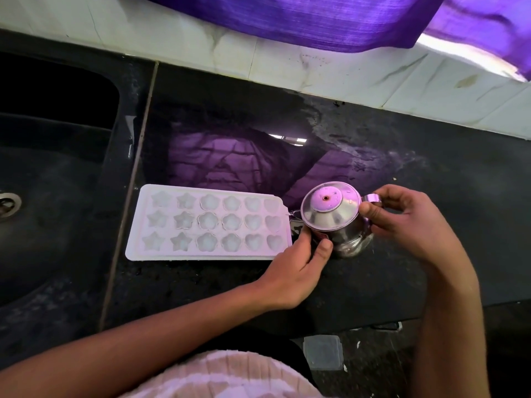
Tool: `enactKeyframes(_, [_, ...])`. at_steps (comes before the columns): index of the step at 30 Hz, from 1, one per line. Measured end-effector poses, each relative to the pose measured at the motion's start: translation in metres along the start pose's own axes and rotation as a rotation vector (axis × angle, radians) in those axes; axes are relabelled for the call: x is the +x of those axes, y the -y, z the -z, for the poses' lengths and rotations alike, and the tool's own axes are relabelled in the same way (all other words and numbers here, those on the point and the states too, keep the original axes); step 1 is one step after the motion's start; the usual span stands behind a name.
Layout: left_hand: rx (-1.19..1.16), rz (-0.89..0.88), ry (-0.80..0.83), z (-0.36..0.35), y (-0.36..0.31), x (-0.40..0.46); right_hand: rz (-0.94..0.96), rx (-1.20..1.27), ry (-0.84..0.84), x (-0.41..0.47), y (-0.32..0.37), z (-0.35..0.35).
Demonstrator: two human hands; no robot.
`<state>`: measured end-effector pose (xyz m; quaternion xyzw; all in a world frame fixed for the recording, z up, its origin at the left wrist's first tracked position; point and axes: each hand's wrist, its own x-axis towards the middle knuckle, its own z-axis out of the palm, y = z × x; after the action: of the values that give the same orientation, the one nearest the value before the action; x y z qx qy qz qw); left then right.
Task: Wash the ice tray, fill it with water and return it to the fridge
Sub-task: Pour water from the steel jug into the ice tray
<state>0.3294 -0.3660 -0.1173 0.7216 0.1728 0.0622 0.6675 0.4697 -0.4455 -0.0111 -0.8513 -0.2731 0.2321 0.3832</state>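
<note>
A white ice tray [209,222] with star, flower and heart shaped cells lies flat on the black counter, just right of the sink. A small steel kettle [334,216] with its lid on stands at the tray's right end, spout toward the tray. My left hand [298,265] presses against the kettle's lower body, thumb on the metal. My right hand [402,219] pinches the kettle's handle at its right side. Whether the cells hold water is unclear.
A dark sink [51,179] with a metal drain [8,206] fills the left side. The black counter [402,156] runs right, backed by a white tiled wall [344,79]. A purple curtain [330,21] hangs above. The counter's front edge is near my body.
</note>
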Motion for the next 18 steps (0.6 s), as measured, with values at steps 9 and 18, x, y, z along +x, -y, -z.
enactKeyframes(9, [0.206,-0.137,-0.084,0.0,-0.008,-0.01,0.061,0.188,-0.054,-0.014,-0.01,0.001])
enactKeyframes(18, [0.343,0.003,0.149,-0.005,-0.007,-0.02,0.07,-0.073,0.004,-0.015,-0.018,0.003])
